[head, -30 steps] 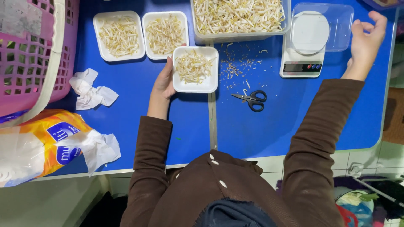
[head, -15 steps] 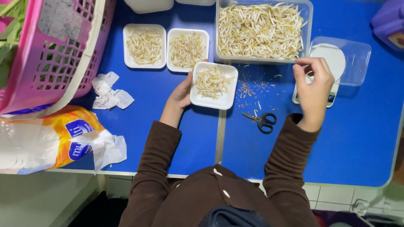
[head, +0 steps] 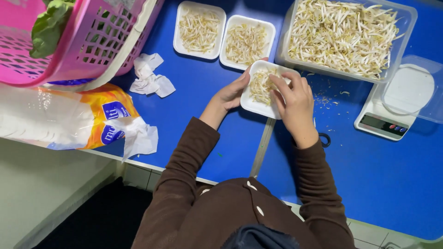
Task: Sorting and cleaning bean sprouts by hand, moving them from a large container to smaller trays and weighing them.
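Blue worktop (head: 203,120) fills the view, a pink basket (head: 83,41) at the far left. Left hand (head: 233,92) cups the near-left edge of a small white tray (head: 258,103) of bean sprouts (head: 262,85), fingers curled under its rim. Right hand (head: 295,103) lies over the tray's right side, fingertips bent down into the sprouts; whether they pinch any, I cannot tell. Good form, I'd judge, means keeping the tray level and patting lightly so nothing spills. Two filled trays (head: 221,34) sit beyond, a big clear tub (head: 350,34) of sprouts right of them, a scale (head: 383,122) further right.
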